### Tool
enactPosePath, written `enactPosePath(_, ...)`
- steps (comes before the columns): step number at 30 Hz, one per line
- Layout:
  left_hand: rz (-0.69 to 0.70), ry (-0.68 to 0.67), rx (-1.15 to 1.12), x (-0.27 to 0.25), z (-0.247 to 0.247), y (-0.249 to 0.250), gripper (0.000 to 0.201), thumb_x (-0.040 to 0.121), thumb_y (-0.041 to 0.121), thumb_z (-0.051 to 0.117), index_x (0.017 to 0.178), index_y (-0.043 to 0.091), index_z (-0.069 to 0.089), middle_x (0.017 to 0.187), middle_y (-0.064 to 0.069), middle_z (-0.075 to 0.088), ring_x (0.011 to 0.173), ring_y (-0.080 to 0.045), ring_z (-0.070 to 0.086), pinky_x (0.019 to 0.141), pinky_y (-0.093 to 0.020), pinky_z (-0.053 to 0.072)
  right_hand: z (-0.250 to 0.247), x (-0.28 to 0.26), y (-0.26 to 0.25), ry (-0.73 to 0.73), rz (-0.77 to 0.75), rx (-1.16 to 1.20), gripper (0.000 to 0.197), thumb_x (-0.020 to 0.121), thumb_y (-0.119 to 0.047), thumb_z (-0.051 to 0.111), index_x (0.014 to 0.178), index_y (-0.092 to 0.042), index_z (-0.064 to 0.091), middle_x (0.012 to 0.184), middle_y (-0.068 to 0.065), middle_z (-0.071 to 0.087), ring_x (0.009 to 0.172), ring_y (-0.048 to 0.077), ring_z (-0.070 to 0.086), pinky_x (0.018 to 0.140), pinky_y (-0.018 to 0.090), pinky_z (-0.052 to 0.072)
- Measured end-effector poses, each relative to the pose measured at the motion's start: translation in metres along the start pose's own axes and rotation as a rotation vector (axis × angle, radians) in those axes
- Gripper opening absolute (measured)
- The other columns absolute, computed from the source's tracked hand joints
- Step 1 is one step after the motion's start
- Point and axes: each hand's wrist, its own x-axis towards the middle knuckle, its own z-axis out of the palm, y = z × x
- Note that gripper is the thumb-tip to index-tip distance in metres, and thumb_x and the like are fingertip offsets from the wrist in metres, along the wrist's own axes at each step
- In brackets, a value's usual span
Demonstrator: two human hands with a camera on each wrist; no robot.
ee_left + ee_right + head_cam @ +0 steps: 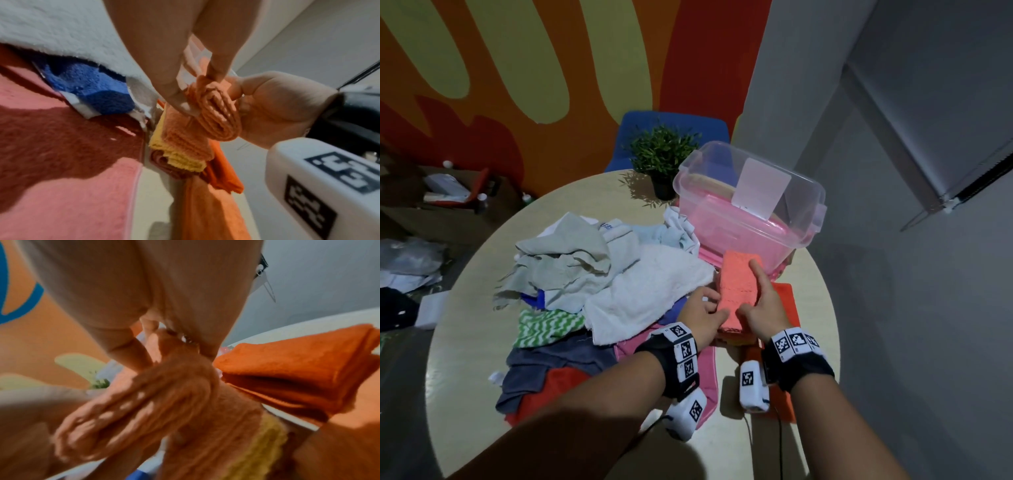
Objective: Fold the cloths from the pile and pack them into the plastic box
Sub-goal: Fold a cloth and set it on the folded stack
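Both the left hand (703, 317) and right hand (760, 305) grip a thick, folded salmon-orange cloth (736, 286).

The right wrist view is smeared with motion, so the folded peach cloth (144, 402) shows only as a blur and the right hand (164, 296) cannot be read finger by finger. In the head view the pile (592, 291) hides its lower cloths and part of the tabletop (476, 308). The plastic box (750, 219) has frosted walls that blur what lies inside.
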Motion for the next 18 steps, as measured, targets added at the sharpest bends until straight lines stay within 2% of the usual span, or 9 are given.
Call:
enactPosePath(2, -0.026, -0.005, 0.106, 0.005, 0.002, -0.008, 0.021, 0.088, 0.011, 0.070, 0.100, 0.019, 0.055, 0.085, -0.002, 0.062, 0.060, -0.013, 0.057, 0.053, -0.019, 0.045, 0.004, 0.010, 0.005, 0.034, 0.073, -0.377, 0.078, 0.083, -0.003, 0.060, 0.149, -0.037, 0.035, 0.162, 0.000, 0.017, 0.140, 0.034, 0.034, 0.113, 0.046, 0.035)
enactPosePath(3, -0.038, -0.011, 0.144, 0.007, 0.002, -0.012, 0.020, 0.088, 0.011, 0.070, 0.101, 0.019, 0.056, 0.082, -0.001, 0.060, 0.060, -0.013, 0.056, 0.054, -0.020, 0.045, 0.006, 0.011, 0.007, 0.075, 0.084, -0.561, 0.069, 0.085, -0.011, 0.058, 0.146, -0.038, 0.040, 0.164, -0.001, 0.008, 0.143, 0.038, 0.022, 0.117, 0.049, 0.026)
enactPosePath(6, -0.040, -0.017, 0.162, 0.007, 0.006, -0.015, 0.015, 0.091, 0.007, 0.065, 0.103, 0.014, 0.058, 0.077, -0.001, 0.056, 0.055, -0.014, 0.054, 0.051, -0.024, 0.051, 0.015, 0.010, 0.003, 0.164, -0.115, -0.850, 0.054, 0.094, -0.025, 0.050, 0.147, -0.030, 0.038, 0.163, 0.000, 0.008, 0.145, 0.034, 0.015, 0.116, 0.051, 0.023)
enactPosePath(8, -0.020, -0.044, 0.184, 0.010, 0.009, -0.015, 0.012, 0.093, 0.002, 0.057, 0.098, 0.012, 0.059, 0.070, 0.000, 0.056, 0.055, -0.017, 0.055, 0.056, -0.033, 0.056, 0.025, 0.015, -0.001, 0.101, -0.245, -0.945, 0.054, 0.101, -0.036, 0.036, 0.153, -0.023, 0.027, 0.165, 0.002, 0.009, 0.149, 0.029, 0.012, 0.119, 0.049, 0.017)
enactPosePath(10, 0.029, -0.079, 0.311, 0.012, 0.009, -0.015, 0.012, 0.094, 0.004, 0.052, 0.099, 0.011, 0.061, 0.069, 0.000, 0.058, 0.057, -0.016, 0.054, 0.057, -0.030, 0.052, 0.035, 0.025, 0.002, 0.005, -0.233, -1.003, 0.062, 0.103, -0.047, 0.024, 0.157, -0.020, 0.014, 0.166, 0.005, 0.002, 0.151, 0.029, 0.004, 0.123, 0.049, 0.007)
enactPosePath(12, 0.063, -0.081, 0.373, 0.011, 0.006, -0.017, 0.016, 0.097, 0.008, 0.052, 0.109, 0.007, 0.063, 0.080, -0.003, 0.064, 0.061, -0.008, 0.054, 0.051, -0.010, 0.039, 0.039, 0.039, 0.013, -0.051, -0.177, -1.038, 0.068, 0.102, -0.053, 0.018, 0.158, -0.017, 0.003, 0.165, 0.008, -0.008, 0.152, 0.030, -0.008, 0.122, 0.052, -0.003)
enactPosePath(15, 0.087, -0.079, 0.388, 0.005, -0.006, -0.028, 0.021, 0.096, 0.008, 0.055, 0.115, 0.009, 0.062, 0.094, -0.002, 0.065, 0.075, -0.008, 0.056, 0.057, -0.004, 0.037, 0.044, 0.051, 0.029, -0.113, -0.132, -1.061, 0.076, 0.100, -0.055, 0.021, 0.156, -0.016, -0.011, 0.161, 0.009, -0.024, 0.148, 0.032, -0.023, 0.120, 0.054, -0.008)
enactPosePath(17, 0.088, -0.112, 0.409, 0.002, -0.018, -0.040, 0.021, 0.097, 0.009, 0.052, 0.111, 0.016, 0.065, 0.095, 0.001, 0.067, 0.076, -0.010, 0.057, 0.065, -0.010, 0.044, 0.050, 0.054, 0.036, -0.128, -0.134, -1.059, 0.083, 0.098, -0.055, 0.026, 0.154, -0.013, -0.018, 0.158, 0.009, -0.032, 0.146, 0.032, -0.028, 0.120, 0.056, -0.007)
enactPosePath(18, 0.075, -0.136, 0.399, 0.002, -0.025, -0.046, 0.020, 0.097, 0.011, 0.051, 0.103, 0.022, 0.066, 0.089, 0.004, 0.067, 0.072, -0.010, 0.056, 0.068, -0.022, 0.049, 0.053, 0.053, 0.038, -0.128, -0.137, -1.054, 0.086, 0.097, -0.055, 0.027, 0.153, -0.012, -0.020, 0.157, 0.010, -0.034, 0.146, 0.032, -0.030, 0.120, 0.056, -0.007)
